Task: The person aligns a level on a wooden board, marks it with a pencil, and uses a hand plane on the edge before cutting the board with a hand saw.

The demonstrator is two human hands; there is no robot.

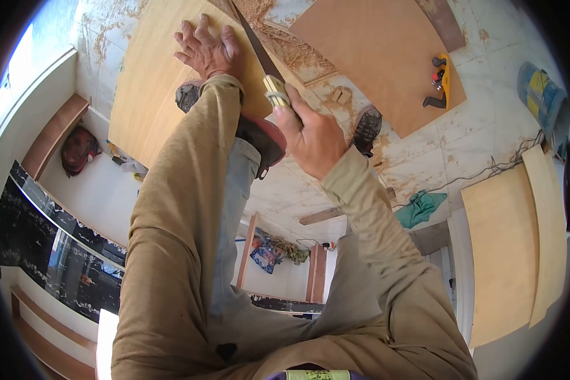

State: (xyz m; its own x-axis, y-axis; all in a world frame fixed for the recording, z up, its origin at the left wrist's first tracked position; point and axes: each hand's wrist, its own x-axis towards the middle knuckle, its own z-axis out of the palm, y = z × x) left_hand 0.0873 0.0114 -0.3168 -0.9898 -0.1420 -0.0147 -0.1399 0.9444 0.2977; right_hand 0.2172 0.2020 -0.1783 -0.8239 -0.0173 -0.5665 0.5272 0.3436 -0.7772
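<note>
Item 1: left hand. We see it laid flat on a pale plywood sheet, fingers spread and pressing down on the sheet's face near its cut edge.

Item 2: right hand. We see its fingers wrapped tight round the pale handle of a handsaw. The dark blade runs up and away from the grip and meets the plywood sheet just beside the left hand.

Item 3: plywood sheet. We note it lies raised above the tiled floor, in the upper left of the view, under the left hand and one shoe. Whether the blade sits in a cut we cannot tell.

Item 4: second shoe. It stands on the floor to the right of the saw hand, among sawdust.

Item 5: brown board. It lies flat on the floor, upper centre, well apart from the sheet being held.

Item 6: yellow and black power tool. It rests on the right edge of the brown board.

Item 7: two pale panels. They lie side by side at the right.

Item 8: teal cloth, crumpled on the floor beside a cable.

Item 9: blue bucket, far right.
</note>
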